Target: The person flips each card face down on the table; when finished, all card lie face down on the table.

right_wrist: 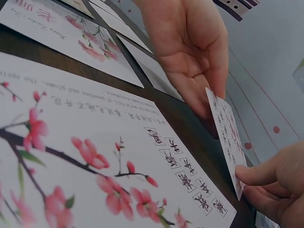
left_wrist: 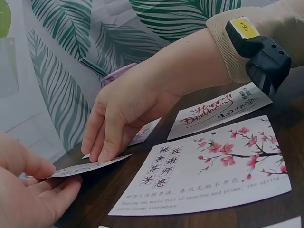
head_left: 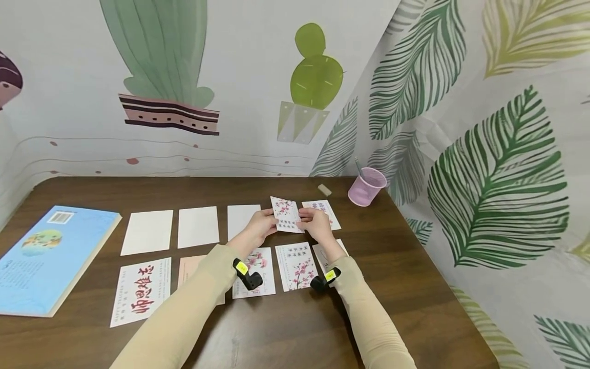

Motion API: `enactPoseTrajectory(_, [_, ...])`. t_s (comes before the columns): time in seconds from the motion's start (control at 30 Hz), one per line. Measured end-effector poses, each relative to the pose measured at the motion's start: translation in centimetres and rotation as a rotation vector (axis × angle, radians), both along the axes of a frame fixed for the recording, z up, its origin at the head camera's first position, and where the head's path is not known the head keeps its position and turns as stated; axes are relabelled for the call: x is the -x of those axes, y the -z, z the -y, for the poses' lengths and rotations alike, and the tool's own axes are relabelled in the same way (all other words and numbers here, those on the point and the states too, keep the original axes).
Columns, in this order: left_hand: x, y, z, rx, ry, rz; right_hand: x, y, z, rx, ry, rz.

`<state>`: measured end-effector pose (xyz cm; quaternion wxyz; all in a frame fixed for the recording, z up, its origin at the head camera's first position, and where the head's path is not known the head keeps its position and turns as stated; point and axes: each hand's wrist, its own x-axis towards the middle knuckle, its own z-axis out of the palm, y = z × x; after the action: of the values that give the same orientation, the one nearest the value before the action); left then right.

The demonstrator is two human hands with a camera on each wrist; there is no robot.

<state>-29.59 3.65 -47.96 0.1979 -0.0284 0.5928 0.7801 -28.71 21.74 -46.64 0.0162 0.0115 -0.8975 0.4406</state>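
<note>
Between both hands, a card with pink blossoms and Chinese characters is held up over the back row of cards. My left hand pinches its left edge, thumb above and fingers beneath, as the left wrist view shows. The opposite edge is pinched by my right hand; its thumb lies on the printed face. Just in front on the table lies a matching plum-blossom card. A card with purple writing is partly covered by the right hand.
Blank white cards line the back row. In front lie a red-lettered card, a carnation card and a birthday card. A blue book is at far left; a pink pen cup and an eraser stand back right.
</note>
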Motion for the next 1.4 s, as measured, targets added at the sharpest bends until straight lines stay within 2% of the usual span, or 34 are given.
enactPoseTrajectory(0.03, [-0.8, -1.1, 0.2, 0.008, 0.003, 0.004, 0.0, 0.0, 0.1, 0.001, 0.0, 0.0])
enactPoseTrajectory(0.1, [-1.7, -2.4, 0.5, 0.015, 0.009, 0.015, -0.1, 0.0, 0.2, -0.003, -0.005, -0.006])
enactPoseTrajectory(0.2, [-2.6, -3.7, 0.8, 0.008, 0.006, 0.041, -0.2, 0.0, 0.2, -0.01, -0.009, -0.006])
enactPoseTrajectory(0.27, [-2.9, -4.1, 1.0, 0.009, 0.002, 0.049, -0.2, 0.0, 0.2, -0.014, -0.013, -0.007])
enactPoseTrajectory(0.5, [-2.3, -3.3, 1.1, 0.022, -0.037, 0.009, -0.2, -0.9, 0.3, -0.025, 0.016, -0.039])
enactPoseTrajectory(0.7, [-2.2, -3.4, 0.9, 0.014, -0.055, -0.046, -0.4, -2.6, 1.5, 0.02, -0.031, -0.091])
enactPoseTrajectory(0.9, [-2.4, -3.3, 0.3, 0.0, -0.069, -0.104, -0.5, -3.9, 2.8, 0.093, -0.065, -0.058])
enactPoseTrajectory(1.17, [-2.5, -3.6, -0.4, 0.003, -0.064, -0.229, -0.2, -4.7, 3.3, 0.115, -0.043, -0.124])
enactPoseTrajectory(1.4, [-2.8, -3.8, -0.8, 0.041, -0.113, -0.261, -0.3, -5.5, 3.2, 0.188, -0.028, -0.14])
